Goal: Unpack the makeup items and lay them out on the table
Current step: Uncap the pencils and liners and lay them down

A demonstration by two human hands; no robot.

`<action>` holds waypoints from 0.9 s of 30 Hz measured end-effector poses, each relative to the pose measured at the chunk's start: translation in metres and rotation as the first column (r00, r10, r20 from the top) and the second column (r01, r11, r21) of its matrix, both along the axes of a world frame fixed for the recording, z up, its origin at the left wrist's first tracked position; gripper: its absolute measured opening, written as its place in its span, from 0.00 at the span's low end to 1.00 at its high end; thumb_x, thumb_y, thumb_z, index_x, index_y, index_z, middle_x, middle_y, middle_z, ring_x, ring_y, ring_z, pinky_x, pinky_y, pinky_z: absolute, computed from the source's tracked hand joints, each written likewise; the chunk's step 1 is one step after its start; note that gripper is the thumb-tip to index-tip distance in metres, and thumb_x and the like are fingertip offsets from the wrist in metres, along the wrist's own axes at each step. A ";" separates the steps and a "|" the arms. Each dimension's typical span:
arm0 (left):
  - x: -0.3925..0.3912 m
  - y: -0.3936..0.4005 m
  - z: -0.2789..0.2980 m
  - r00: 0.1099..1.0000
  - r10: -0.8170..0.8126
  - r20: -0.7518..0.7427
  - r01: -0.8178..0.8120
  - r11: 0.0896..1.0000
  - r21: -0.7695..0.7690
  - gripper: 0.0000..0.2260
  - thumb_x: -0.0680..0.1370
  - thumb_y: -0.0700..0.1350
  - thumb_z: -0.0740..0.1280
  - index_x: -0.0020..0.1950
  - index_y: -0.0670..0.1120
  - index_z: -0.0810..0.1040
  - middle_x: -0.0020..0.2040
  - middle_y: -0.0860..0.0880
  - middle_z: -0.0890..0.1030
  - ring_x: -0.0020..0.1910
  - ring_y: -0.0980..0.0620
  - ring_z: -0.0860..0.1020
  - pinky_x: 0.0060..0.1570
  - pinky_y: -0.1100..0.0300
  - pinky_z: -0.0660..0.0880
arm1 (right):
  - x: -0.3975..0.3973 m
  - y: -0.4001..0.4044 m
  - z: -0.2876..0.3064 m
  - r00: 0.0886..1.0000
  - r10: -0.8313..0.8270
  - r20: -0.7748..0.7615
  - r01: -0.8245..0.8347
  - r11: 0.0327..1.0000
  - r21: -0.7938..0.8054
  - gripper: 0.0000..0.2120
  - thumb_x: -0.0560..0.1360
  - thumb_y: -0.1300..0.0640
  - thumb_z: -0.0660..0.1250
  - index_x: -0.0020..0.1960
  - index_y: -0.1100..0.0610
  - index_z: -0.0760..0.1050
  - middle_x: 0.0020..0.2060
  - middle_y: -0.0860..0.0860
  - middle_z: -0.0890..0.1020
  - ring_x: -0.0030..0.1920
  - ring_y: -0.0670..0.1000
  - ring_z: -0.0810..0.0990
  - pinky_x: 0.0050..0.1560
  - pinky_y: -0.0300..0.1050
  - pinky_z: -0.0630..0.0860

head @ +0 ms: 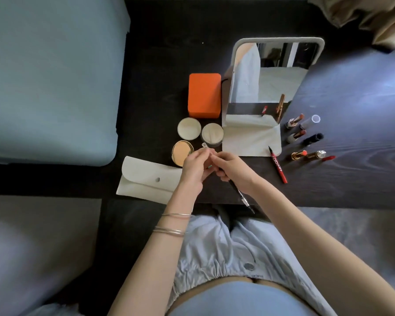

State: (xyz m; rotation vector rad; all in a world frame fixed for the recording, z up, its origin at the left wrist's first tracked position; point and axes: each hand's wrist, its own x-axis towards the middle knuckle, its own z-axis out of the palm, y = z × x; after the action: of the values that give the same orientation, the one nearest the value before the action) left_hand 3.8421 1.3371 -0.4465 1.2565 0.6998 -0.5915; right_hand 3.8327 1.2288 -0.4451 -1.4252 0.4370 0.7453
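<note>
My left hand (195, 168) pinches a small clear cap (205, 145) above the open powder compact (182, 152). My right hand (232, 171) grips a black makeup pencil (242, 195) whose brush end points back toward my lap. The two hands meet over the dark table (160, 65). A white pouch (146, 182) with a snap lies shut at the table's front left edge. A red eyeliner pen (278, 166) lies right of my hands. Several open lipsticks (295, 122) and their caps lie at the right.
An orange box (204, 94) stands behind two round white-topped jars (189, 128). A standing mirror (265, 87) on its white base occupies the centre right. A blue cushion (50, 76) lies to the left, and beige cloth (369, 17) sits at the far right corner.
</note>
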 end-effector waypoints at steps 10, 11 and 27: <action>-0.002 -0.044 0.001 0.999 -0.034 -0.042 0.029 0.993 -0.119 0.13 0.83 0.41 0.52 0.46 0.40 0.74 0.45 0.44 0.78 0.44 0.51 0.78 0.46 0.59 0.76 | -0.012 -0.026 0.004 0.991 -0.130 0.011 0.130 0.969 -0.212 0.12 0.80 0.55 0.60 0.57 0.57 0.78 0.28 0.47 0.71 0.26 0.43 0.65 0.21 0.32 0.60; -0.002 -0.049 0.000 0.998 -0.032 -0.048 0.027 0.994 -0.105 0.13 0.83 0.42 0.52 0.47 0.39 0.73 0.45 0.44 0.78 0.44 0.51 0.78 0.46 0.58 0.76 | -0.013 -0.029 0.003 0.988 -0.153 0.012 0.151 0.964 -0.219 0.11 0.80 0.54 0.60 0.56 0.56 0.79 0.28 0.45 0.71 0.26 0.43 0.65 0.21 0.32 0.60; 0.014 -0.074 -0.003 0.977 0.149 -0.153 -0.159 0.986 -0.056 0.13 0.82 0.44 0.56 0.41 0.44 0.73 0.44 0.48 0.80 0.49 0.50 0.78 0.60 0.54 0.71 | -0.024 -0.088 -0.003 0.974 -0.185 -0.133 0.193 0.980 0.049 0.09 0.75 0.72 0.55 0.43 0.59 0.67 0.31 0.54 0.80 0.26 0.44 0.71 0.25 0.35 0.63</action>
State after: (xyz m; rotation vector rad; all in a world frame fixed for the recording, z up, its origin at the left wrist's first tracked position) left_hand 3.8559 1.2631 -0.4497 1.0918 0.8864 -0.5794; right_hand 3.8088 1.1412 -0.4481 -1.2627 0.6350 0.6910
